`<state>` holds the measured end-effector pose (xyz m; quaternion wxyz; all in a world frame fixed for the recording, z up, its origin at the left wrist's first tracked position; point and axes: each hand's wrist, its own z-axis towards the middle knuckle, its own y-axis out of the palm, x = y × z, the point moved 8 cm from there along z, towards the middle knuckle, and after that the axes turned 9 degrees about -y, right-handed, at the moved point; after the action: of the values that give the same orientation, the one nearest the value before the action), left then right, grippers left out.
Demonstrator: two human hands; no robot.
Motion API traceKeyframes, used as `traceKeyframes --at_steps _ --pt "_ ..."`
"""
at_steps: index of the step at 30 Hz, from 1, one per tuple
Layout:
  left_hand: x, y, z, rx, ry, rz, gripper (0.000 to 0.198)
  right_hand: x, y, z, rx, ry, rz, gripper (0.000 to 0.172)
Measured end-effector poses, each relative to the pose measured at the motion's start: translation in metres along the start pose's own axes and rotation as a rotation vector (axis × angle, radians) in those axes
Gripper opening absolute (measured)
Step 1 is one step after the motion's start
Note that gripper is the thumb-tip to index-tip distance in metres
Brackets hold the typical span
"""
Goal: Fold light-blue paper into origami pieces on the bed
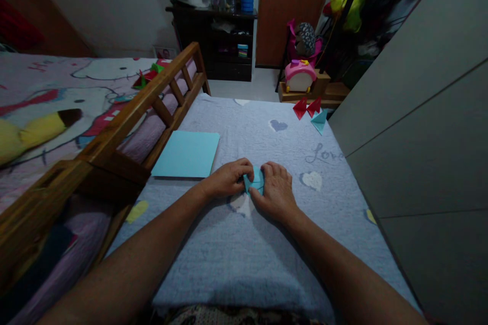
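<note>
Between my hands, a small folded piece of light blue paper (256, 179) lies on the bed's pale blue cover (267, 264). My left hand (230, 177) is closed on the paper's left edge, with its fingers curled. At the right edge, my right hand (276, 189) holds the paper, its thumb pressed on the lower part and its fingers over the upper right. Left of my hands lies a flat stack of light blue sheets (186, 154). Toward the far right corner are two red folded papers (300, 108) and a light blue folded one (319, 121).
A wooden rail (125, 122) runs along the left, beside another bed with a yellow plush (34, 134) and red and green folded papers (147, 77). A pale cabinet (427, 137) borders the right side. Beyond the far edge stand a dark shelf (213, 43) and a pink toy case (300, 77).
</note>
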<state>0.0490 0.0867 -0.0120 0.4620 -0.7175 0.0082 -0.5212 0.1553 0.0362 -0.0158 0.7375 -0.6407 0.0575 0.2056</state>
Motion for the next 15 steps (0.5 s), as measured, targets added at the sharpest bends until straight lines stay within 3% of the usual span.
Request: traceKeyframes --at_steps 15 --pt "0.008 0.002 0.004 -0.014 -0.015 0.155 0.013 0.013 0.000 -0.003 0.002 0.028 -0.061 0.068"
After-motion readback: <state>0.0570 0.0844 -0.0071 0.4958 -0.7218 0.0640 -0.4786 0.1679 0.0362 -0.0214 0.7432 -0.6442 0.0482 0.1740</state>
